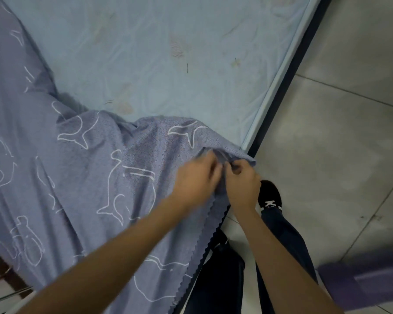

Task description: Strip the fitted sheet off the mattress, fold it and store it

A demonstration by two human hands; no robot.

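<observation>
The fitted sheet (61, 168), purple-blue with white whale outlines, lies bunched over the left and near part of the pale blue mattress (159, 60). Much of the mattress top is bare. A corner of the sheet rests at the mattress's right edge. My left hand (196, 181) and my right hand (244, 183) meet at that corner, both pinching the fabric close together. The left hand is blurred by motion. The sheet's zigzag-cut edge hangs down the near right side of the bed.
A dark bed frame (288, 71) runs along the mattress's right side. Grey tiled floor (340, 137) lies to the right. My dark trouser legs and a black shoe (270, 196) stand beside the bed. A purple object (368, 282) sits at the lower right.
</observation>
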